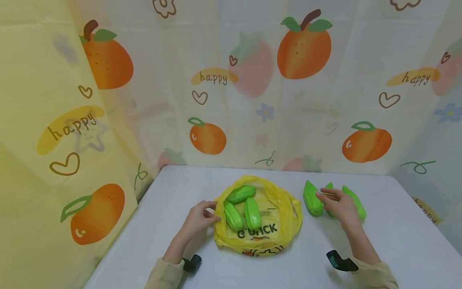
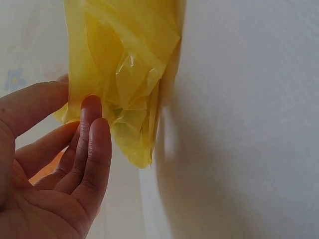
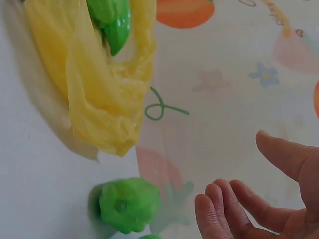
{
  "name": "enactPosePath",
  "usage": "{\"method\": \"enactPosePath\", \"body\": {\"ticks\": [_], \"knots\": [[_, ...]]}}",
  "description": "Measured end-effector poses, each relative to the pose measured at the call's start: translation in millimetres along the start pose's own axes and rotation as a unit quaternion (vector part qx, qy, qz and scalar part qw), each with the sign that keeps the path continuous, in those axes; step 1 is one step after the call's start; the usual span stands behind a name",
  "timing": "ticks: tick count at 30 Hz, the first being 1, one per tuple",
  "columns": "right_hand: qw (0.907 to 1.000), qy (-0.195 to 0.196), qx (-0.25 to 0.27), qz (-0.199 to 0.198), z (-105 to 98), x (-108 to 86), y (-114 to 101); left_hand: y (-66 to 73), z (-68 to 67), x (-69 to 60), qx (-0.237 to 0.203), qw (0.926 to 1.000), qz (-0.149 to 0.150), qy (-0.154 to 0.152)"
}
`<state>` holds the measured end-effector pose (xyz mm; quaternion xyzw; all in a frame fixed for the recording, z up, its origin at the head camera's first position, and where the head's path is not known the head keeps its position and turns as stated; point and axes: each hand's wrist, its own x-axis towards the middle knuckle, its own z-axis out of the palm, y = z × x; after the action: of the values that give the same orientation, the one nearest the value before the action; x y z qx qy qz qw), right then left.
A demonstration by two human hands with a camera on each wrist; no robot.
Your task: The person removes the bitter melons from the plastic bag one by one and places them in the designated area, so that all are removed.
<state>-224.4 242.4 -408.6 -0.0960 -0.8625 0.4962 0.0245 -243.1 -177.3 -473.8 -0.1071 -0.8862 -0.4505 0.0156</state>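
A yellow bag (image 1: 283, 237) lies mid-bench, its mouth spread wide and facing up, with printed lettering showing on its inside near the bottom. Three green fruits lie in its left half: a far fruit (image 1: 241, 194) on its side, a near-left fruit (image 1: 234, 215) slanting, and a near-right fruit (image 1: 252, 213) beside it. At the bag's left rim is the left hand (image 1: 201, 216); its grip is nearly closed, with the thin yellow edge pinched between thumb and fingers. Right of the bag and apart from it, three more fruits stand in a row on the white bench (image 1: 137, 245): a left fruit (image 1: 312, 198), a middle fruit (image 1: 329, 186) largely hidden, and a right fruit (image 1: 355, 202). Over this row is the right hand (image 1: 341, 208), its grip relaxed, thumb well away from the lightly bent fingers, with nothing held; the right wrist view shows a gap between its fingertips and the nearest fruit. Both arms wear pale sleeves (image 1: 165, 275) and black wrist mounts (image 1: 193, 263). Behind the bench's far edge hangs a cloth (image 1: 238, 136) printed with oranges, hearts and "happy".
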Motion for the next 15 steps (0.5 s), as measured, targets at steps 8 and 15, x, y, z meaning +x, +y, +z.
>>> {"method": "enactPosePath", "body": {"ticks": [8,15], "knots": [[0.9997,-0.011,0.023,0.0,17.4,1.5,-7.0,0.2,0.7,1.7,0.006,1.0,0.001,0.001],[0.9991,-0.015,0.039,-0.002,31.5,2.9,-11.5,1.5,0.1,1.4,0.011,0.9999,0.004,0.003]]}}
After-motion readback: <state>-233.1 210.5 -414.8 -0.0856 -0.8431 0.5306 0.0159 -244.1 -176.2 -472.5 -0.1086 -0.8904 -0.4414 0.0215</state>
